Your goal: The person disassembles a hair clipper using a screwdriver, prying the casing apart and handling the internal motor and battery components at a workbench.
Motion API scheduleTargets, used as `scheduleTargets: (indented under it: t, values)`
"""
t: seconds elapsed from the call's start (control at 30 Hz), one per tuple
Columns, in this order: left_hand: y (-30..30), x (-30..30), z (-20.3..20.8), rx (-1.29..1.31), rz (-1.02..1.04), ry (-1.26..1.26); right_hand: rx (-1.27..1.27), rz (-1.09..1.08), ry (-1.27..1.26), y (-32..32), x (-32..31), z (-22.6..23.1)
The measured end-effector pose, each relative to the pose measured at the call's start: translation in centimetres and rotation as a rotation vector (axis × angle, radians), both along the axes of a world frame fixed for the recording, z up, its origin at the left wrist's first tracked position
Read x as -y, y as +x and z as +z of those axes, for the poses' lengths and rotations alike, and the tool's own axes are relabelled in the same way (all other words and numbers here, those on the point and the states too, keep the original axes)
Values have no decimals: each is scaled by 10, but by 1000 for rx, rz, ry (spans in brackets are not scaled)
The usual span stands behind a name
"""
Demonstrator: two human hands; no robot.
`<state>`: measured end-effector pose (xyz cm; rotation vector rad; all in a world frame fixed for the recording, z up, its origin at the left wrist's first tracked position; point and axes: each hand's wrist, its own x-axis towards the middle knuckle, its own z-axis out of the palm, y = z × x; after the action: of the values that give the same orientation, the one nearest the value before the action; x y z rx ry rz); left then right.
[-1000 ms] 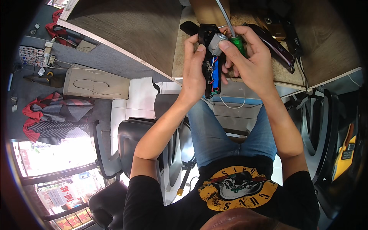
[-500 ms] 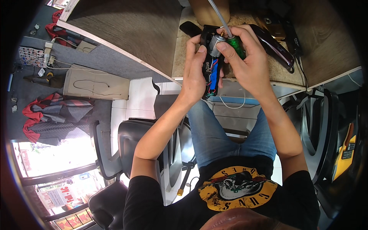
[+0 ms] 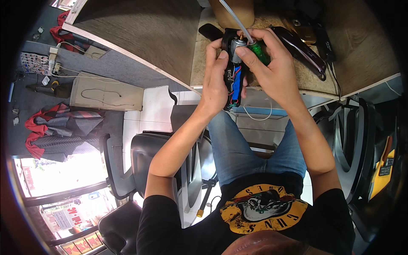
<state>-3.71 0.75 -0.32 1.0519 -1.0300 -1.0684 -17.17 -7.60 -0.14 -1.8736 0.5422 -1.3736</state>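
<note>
My left hand is wrapped round an opened black hair clipper body. Inside its shell show a silver motor with a brass-coloured tip, a blue battery and thin red and white wires. In my right hand is a screwdriver with a green handle; its pale shaft points up and to the left, away from the clipper. The right thumb rests at the motor's side. Part of the handle is hidden by my right fingers.
On the wooden shelf lie a dark purple clipper, a small black piece and a gold item. A brown container stands behind. Wooden side panels flank the shelf; black chairs are on both sides.
The screwdriver shaft has swung to the left, and my right hand has shifted slightly left. My left hand and the opened clipper have hardly moved.
</note>
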Motion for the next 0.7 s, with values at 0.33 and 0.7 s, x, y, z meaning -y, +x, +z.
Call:
scheduleTargets:
  t: [0.33,0.7]
  values:
    - [-5,2,0,54,72,-53,-28,-12,-33,-3,-8,7]
    - [-6,1,1,-9,100,-8,51,111,109,0,-12,3]
